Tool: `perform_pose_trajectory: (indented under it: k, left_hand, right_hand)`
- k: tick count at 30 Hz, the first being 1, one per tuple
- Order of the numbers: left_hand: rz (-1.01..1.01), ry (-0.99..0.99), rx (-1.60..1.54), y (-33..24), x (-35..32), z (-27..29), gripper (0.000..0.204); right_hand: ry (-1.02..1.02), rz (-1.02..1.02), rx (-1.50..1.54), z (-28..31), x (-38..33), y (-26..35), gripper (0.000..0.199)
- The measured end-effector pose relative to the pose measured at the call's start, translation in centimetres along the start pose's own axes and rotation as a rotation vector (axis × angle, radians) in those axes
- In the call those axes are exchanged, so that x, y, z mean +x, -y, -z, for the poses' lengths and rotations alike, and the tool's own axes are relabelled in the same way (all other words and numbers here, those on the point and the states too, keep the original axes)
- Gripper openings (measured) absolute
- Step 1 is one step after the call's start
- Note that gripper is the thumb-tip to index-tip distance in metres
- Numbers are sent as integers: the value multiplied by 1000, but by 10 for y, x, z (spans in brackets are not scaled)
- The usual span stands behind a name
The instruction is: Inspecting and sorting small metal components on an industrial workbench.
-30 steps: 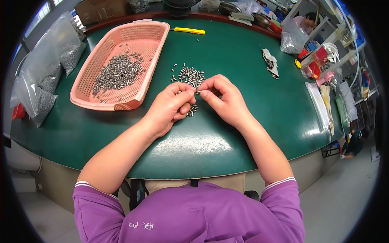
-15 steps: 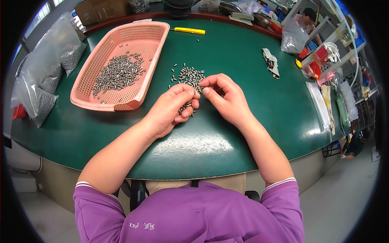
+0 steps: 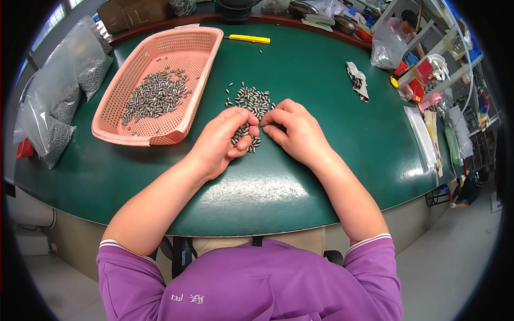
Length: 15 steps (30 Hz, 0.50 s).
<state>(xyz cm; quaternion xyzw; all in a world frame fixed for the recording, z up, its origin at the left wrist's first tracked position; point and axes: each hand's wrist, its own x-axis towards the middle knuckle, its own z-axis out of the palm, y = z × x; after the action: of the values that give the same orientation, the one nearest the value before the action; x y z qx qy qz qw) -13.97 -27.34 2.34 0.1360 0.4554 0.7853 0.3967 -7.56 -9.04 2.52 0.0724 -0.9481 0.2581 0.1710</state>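
My left hand [image 3: 217, 140] is curled around several small shiny metal pins [image 3: 241, 134], which show between its fingers. Just right of it, the thumb and fingers of my right hand [image 3: 295, 132] are pinched together over the table. Whatever they hold is too small to make out. Beyond both hands lies a loose pile of the same pins [image 3: 252, 100] on the green tabletop, partly covered by my fingers. More pins lie beneath the left fingers. A pink perforated plastic basket [image 3: 166, 140] stands to the left, with a heap of pins [image 3: 155, 95] in it.
A yellow utility knife [image 3: 249, 39] lies at the back. Bags of metal parts [image 3: 64, 104] line the left edge. At right are a piece of crumpled wrapping [image 3: 357, 81], another filled bag [image 3: 387, 53] and a cluttered rack. A person [image 3: 402, 27] is at the far right.
The right hand has come down and slightly left, its fingertips closer together and nearer the left hand. The left fingers have shifted, showing more of the pins they hold.
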Motion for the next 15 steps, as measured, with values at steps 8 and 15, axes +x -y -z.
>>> perform_pose_trajectory:
  k: [8,15]
  left_hand:
    - [24,-14,74,4,0,-1,18]
    - [48,69,54,4,0,1,14]
  right_hand:
    - [-129,66,170,2,4,5,9]
    - [-172,154,206,4,4,8,8]
